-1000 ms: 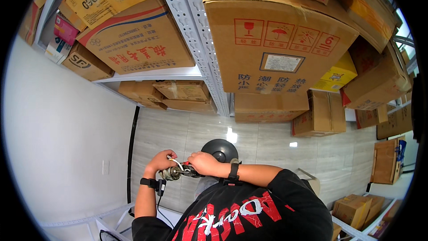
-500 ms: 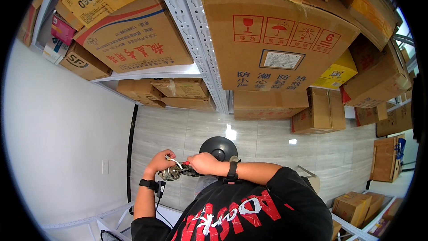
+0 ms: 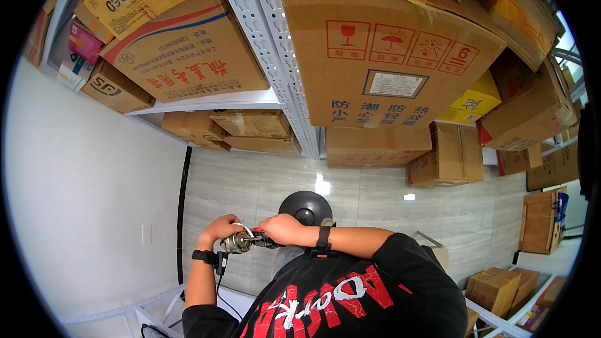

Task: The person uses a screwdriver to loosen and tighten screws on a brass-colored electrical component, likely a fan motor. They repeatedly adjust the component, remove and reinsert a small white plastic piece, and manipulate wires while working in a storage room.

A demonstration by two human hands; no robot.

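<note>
My left hand (image 3: 220, 228) is curled at the left end of a thin white curved strip (image 3: 246, 230), its fingers pinched on it. Below that hand is a metal assembly (image 3: 235, 244), rounded and silvery like a motor part; a darker section of it runs right under my other hand. My right hand (image 3: 283, 230) is closed on a red-handled tool (image 3: 256, 230), whose thin metal shank crosses the assembly. My palm hides most of the handle, so I cannot tell the tool's exact kind.
A round black disc-shaped thing (image 3: 305, 205) stands on the tiled floor beyond my hands. Shelving with a white perforated post (image 3: 275, 37) and cardboard boxes (image 3: 388, 56) is ahead. A white wall (image 3: 94, 200) is at left, and shelving with boxes (image 3: 493, 288) at lower right.
My left hand has shifted slightly left and down, with its fingers drawn in closer at the white strip. My right hand stays on the tool, barely moved.
</note>
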